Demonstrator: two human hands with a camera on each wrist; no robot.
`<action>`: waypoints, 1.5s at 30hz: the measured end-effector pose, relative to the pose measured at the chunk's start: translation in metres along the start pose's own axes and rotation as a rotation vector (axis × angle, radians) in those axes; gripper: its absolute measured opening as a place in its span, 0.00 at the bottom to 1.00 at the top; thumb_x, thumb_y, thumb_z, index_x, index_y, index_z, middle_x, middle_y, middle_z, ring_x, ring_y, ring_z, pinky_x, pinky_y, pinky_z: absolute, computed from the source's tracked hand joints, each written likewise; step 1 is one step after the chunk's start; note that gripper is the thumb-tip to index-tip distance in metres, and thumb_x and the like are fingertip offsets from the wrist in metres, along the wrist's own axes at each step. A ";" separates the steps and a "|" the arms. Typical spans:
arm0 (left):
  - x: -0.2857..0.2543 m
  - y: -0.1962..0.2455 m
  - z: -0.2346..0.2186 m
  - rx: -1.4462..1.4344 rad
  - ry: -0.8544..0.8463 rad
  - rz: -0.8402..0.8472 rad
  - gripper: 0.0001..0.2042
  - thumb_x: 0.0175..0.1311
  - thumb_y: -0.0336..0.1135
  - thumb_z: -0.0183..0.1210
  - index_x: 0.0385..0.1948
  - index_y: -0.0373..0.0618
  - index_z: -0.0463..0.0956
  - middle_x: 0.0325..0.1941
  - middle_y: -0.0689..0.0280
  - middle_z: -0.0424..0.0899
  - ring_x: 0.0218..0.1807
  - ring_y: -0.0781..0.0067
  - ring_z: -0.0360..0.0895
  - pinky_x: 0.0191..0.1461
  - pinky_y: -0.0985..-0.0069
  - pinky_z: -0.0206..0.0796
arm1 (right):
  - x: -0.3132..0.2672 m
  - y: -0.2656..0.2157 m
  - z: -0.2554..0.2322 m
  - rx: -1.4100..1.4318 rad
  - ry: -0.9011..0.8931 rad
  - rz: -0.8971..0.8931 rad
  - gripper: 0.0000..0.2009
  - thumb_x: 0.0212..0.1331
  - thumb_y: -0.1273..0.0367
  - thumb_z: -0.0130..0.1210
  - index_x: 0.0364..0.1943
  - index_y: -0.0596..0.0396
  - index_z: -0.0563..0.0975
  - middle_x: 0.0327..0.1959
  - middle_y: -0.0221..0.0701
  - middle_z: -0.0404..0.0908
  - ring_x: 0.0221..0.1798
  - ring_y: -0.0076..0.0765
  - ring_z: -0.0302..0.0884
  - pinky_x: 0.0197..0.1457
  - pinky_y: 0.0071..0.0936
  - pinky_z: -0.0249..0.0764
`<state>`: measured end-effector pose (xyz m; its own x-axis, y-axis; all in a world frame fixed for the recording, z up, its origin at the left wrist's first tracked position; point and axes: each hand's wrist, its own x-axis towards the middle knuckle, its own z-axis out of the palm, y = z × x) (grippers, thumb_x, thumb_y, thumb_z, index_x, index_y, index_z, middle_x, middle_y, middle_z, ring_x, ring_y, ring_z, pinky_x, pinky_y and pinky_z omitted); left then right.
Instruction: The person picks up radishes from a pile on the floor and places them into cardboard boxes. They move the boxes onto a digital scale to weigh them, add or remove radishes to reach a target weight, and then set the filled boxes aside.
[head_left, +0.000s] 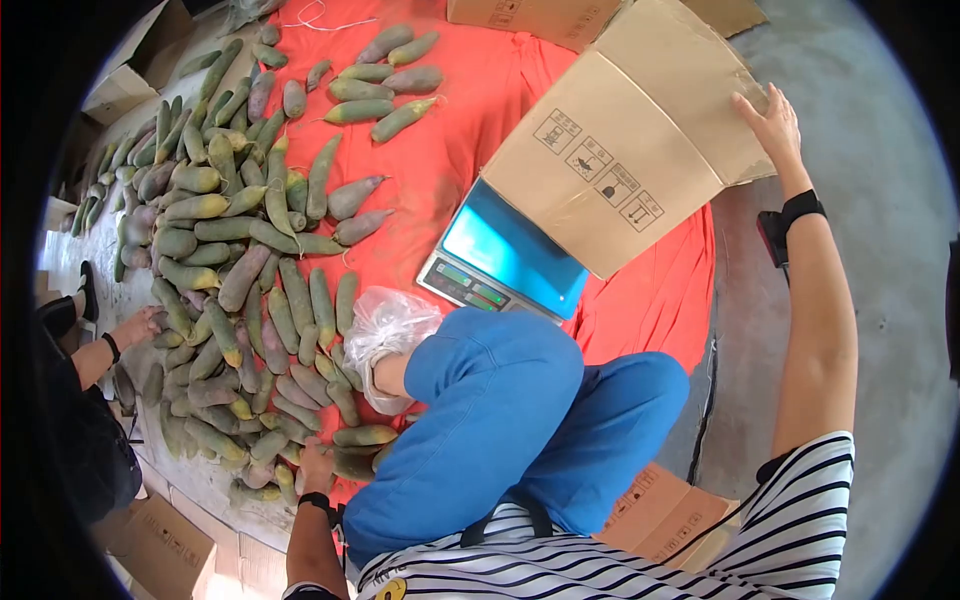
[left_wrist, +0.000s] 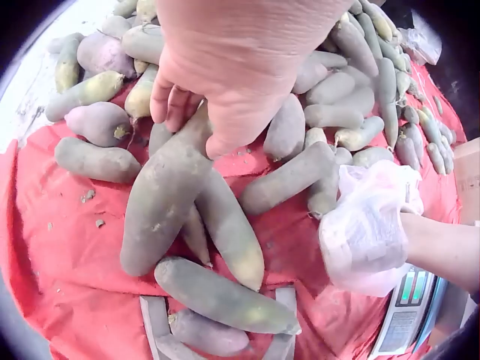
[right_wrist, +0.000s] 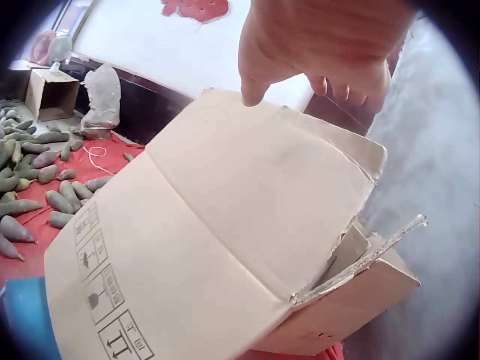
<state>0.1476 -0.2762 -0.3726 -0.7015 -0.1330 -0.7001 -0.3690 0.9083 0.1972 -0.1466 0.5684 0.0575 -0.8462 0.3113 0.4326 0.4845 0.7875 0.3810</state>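
My left hand (left_wrist: 240, 60) grips the narrow end of a large green radish (left_wrist: 161, 202) in the left wrist view, thumb on one side and curled fingers on the other. More radishes lie beneath it on a red cloth (left_wrist: 67, 300). In the head view the left hand (head_left: 316, 462) is low, at the near edge of the radish pile (head_left: 215, 230). At the upper right, my right hand (head_left: 775, 125) is spread at the edge of a cardboard box's flap (head_left: 690, 70). The right wrist view shows its thumb (right_wrist: 253, 86) right at the flap's top edge, fingers apart from the thumb.
The tilted cardboard box (head_left: 610, 150) overlaps a blue-topped digital scale (head_left: 500, 255). A foot in a clear plastic bag (head_left: 385, 335) rests beside the pile. Another person's hand (head_left: 138, 326) reaches in from the left. More boxes (head_left: 165, 540) stand around the edges.
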 end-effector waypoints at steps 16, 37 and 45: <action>0.001 0.022 0.006 -0.057 -0.012 -0.096 0.32 0.46 0.40 0.68 0.54 0.44 0.64 0.52 0.44 0.75 0.56 0.43 0.73 0.60 0.58 0.66 | -0.082 -0.050 -0.122 0.204 -0.313 -0.385 0.17 0.58 0.58 0.58 0.32 0.61 0.75 0.30 0.48 0.77 0.33 0.55 0.76 0.35 0.42 0.71; -0.015 -0.006 0.012 -0.245 -0.001 0.065 0.25 0.46 0.42 0.71 0.40 0.31 0.74 0.40 0.46 0.83 0.42 0.47 0.81 0.47 0.61 0.71 | -0.296 -0.105 -0.220 0.551 -0.038 -0.706 0.05 0.43 0.73 0.58 0.24 0.53 0.74 0.24 0.29 0.69 0.28 0.34 0.72 0.30 0.32 0.72; -0.048 -0.004 -0.025 -0.330 0.263 0.412 0.22 0.50 0.39 0.71 0.39 0.32 0.74 0.37 0.51 0.83 0.38 0.55 0.81 0.43 0.65 0.71 | -0.323 -0.082 -0.225 0.603 -0.065 -0.705 0.05 0.46 0.70 0.59 0.25 0.54 0.75 0.24 0.29 0.69 0.28 0.34 0.72 0.32 0.32 0.72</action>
<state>0.1678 -0.2828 -0.3223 -0.9393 0.0725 -0.3352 -0.1747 0.7399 0.6497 0.1369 0.2832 0.0700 -0.9207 -0.3297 0.2088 -0.3285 0.9436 0.0415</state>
